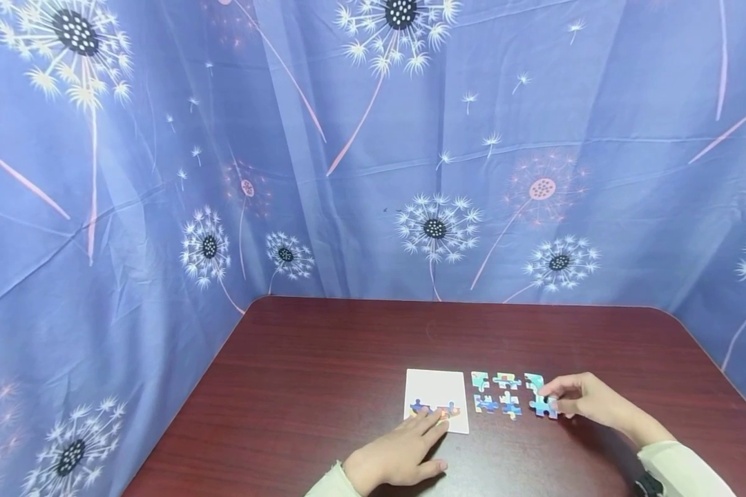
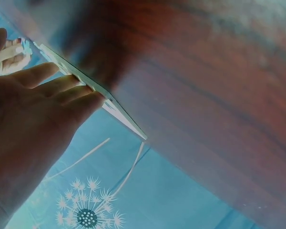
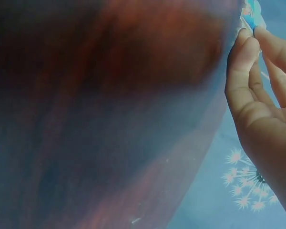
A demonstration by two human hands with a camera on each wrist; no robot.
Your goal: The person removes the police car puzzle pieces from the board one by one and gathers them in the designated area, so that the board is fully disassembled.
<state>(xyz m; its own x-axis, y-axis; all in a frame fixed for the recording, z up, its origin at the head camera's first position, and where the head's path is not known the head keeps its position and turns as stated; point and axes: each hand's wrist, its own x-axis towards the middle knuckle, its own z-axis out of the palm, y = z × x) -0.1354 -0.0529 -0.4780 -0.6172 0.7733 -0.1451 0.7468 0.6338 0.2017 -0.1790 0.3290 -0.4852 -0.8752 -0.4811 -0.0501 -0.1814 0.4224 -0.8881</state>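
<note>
A square white puzzle board lies on the table, with joined jigsaw pieces along its lower part. My left hand rests over the board's near edge, its fingers stretched out on the pieces and partly covering them. From the left wrist view, the fingertips of the left hand lie along the thin board. Farther right, my right hand pinches a blue jigsaw piece between thumb and fingers. The right wrist view has colourful piece edges at the fingertips.
Between the board and my right hand, several loose jigsaw pieces lie in two rows. Another loose piece sits just beyond the right fingertips. The dark red-brown table ends at a blue dandelion-print curtain.
</note>
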